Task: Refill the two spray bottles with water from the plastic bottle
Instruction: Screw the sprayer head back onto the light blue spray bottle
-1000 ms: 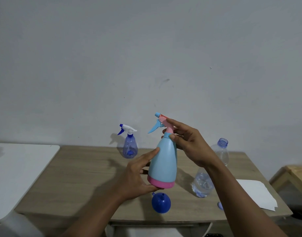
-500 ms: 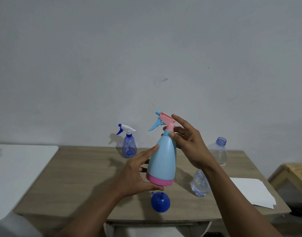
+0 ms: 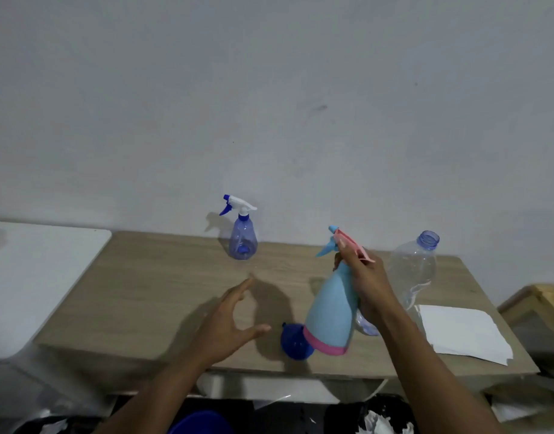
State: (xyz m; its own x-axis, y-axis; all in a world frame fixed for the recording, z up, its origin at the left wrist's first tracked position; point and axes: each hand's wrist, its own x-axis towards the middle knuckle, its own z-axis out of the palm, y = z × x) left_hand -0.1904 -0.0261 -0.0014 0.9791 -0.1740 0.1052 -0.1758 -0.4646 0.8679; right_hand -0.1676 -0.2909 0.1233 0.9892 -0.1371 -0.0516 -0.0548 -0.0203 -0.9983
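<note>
My right hand [image 3: 368, 285] grips the neck of the light blue spray bottle [image 3: 332, 311], which has a pink base and pink trigger head and tilts to the left above the table's front. My left hand [image 3: 230, 321] is off the bottle, fingers spread, hovering over the wooden table [image 3: 162, 292]. A small translucent blue spray bottle [image 3: 242, 238] with a white head stands at the back by the wall. The clear plastic bottle [image 3: 416, 270], uncapped, stands right of my right hand. A blue funnel [image 3: 292, 341] lies on the table beside the light blue bottle's base.
A white sheet of paper [image 3: 463, 333] lies on the table's right end. A white surface [image 3: 34, 277] adjoins the table on the left, a wooden piece [image 3: 542, 305] on the right. A blue round container [image 3: 200, 422] and crumpled paper sit on the floor below.
My left hand let go of the light blue bottle and moved left. My right hand brought the bottle down and to the right, tilting it.
</note>
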